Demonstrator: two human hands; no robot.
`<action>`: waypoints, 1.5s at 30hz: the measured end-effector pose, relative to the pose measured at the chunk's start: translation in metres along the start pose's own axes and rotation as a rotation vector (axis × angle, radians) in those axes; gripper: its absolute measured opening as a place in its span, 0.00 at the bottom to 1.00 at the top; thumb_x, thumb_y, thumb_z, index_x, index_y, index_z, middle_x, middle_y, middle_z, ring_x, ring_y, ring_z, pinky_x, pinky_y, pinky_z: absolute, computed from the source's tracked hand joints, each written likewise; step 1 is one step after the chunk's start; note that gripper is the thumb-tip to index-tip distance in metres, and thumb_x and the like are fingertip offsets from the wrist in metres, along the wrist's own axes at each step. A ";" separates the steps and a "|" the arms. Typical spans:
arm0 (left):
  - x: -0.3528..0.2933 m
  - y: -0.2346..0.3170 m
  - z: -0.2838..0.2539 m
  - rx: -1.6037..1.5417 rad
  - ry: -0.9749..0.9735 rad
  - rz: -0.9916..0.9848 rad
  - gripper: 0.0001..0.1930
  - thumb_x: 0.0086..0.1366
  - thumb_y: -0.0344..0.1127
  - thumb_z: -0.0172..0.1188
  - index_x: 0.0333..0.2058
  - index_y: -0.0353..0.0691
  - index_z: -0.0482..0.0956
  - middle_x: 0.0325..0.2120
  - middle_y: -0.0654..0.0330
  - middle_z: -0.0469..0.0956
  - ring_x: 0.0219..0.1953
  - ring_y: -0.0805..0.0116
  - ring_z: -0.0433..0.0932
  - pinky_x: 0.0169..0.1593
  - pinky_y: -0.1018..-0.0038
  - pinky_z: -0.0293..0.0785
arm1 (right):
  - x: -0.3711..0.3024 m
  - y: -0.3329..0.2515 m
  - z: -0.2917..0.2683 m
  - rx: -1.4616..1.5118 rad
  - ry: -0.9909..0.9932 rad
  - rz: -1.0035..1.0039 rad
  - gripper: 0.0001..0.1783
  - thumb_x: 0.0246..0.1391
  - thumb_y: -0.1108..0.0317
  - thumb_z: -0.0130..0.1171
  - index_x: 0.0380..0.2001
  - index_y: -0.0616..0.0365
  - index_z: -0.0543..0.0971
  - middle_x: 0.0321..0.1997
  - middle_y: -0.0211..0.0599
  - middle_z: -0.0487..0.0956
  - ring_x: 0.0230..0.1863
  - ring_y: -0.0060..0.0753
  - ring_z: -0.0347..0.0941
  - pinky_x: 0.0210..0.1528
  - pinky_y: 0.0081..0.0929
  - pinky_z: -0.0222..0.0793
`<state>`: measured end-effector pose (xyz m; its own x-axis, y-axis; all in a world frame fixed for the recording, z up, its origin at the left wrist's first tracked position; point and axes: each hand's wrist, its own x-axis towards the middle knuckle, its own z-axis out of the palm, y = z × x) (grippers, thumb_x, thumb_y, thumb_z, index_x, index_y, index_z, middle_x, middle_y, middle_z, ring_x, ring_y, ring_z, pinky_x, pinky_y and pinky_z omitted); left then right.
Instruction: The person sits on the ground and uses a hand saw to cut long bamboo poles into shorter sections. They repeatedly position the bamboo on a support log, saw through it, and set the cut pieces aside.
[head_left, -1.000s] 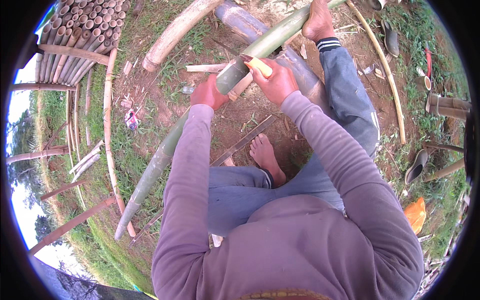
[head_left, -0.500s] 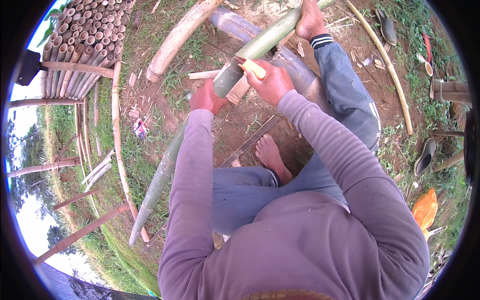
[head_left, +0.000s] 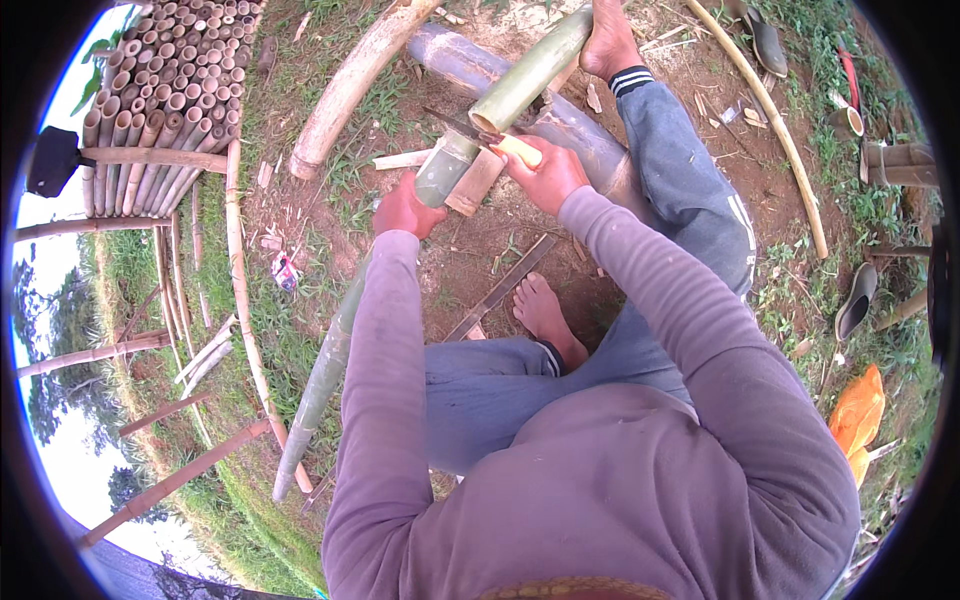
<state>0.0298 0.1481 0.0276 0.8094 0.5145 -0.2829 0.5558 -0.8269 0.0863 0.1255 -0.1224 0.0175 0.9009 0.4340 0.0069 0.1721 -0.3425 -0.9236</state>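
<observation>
The left hand (head_left: 405, 208) is closed around the green bamboo pole (head_left: 325, 375) just below its upper end, thumb lying along the right side and fingers curled over the far side; the fingertips there are hidden, so how far round they reach cannot be told. From that grip the pole slopes down past the left forearm (head_left: 378, 325), its lower end out to the left over grass. The right hand (head_left: 550, 178) is folded firmly about the yellow handle (head_left: 520, 152) of a tool, leaving little space inside the fist, and the dark, narrow blade (head_left: 450, 122) points up and left, between the pole's upper end and the open end of a second green bamboo piece (head_left: 535, 65). These two ends stand apart and out of line. A bare foot (head_left: 607, 42) presses on the second piece near the top of the view, and that piece lies across a thick purplish bamboo log (head_left: 585, 135). Just beside the pole's upper end sits a tan wooden block (head_left: 475, 185), to the left of the right hand, with a pale stick (head_left: 402, 160) on the pole's other side.
</observation>
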 end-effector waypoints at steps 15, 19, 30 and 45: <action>-0.115 -0.018 -0.047 -0.239 0.100 0.058 0.40 0.48 0.47 0.79 0.62 0.50 0.77 0.45 0.49 0.89 0.47 0.42 0.88 0.50 0.50 0.84 | -0.028 -0.027 0.018 0.392 -0.302 0.023 0.43 0.67 0.48 0.69 0.77 0.54 0.67 0.69 0.44 0.74 0.67 0.45 0.72 0.63 0.43 0.77; -0.172 -0.012 -0.048 -0.343 0.334 0.207 0.43 0.52 0.49 0.79 0.67 0.47 0.74 0.53 0.47 0.82 0.58 0.43 0.81 0.61 0.51 0.77 | -0.013 -0.065 0.043 0.641 -0.405 0.350 0.31 0.73 0.44 0.61 0.67 0.54 0.72 0.64 0.42 0.76 0.61 0.44 0.80 0.52 0.50 0.86; -0.374 -0.249 0.044 -2.355 1.859 -0.769 0.45 0.65 0.63 0.72 0.69 0.40 0.66 0.62 0.48 0.71 0.64 0.48 0.73 0.67 0.47 0.72 | -0.056 -0.168 -0.025 0.545 -0.377 0.015 0.33 0.77 0.41 0.53 0.65 0.62 0.73 0.60 0.51 0.80 0.59 0.47 0.81 0.54 0.45 0.83; -0.378 -0.203 0.035 -2.300 2.185 -0.747 0.28 0.66 0.44 0.75 0.58 0.39 0.74 0.48 0.55 0.79 0.49 0.53 0.83 0.55 0.46 0.83 | 0.116 -0.147 0.041 0.265 -0.539 0.058 0.48 0.66 0.25 0.55 0.75 0.49 0.68 0.71 0.41 0.75 0.67 0.45 0.74 0.60 0.50 0.72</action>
<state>-0.3952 0.1137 0.0840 -0.5856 0.6660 -0.4620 -0.7967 -0.3681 0.4792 0.1881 0.0126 0.1378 0.5654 0.8054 -0.1780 -0.0390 -0.1894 -0.9811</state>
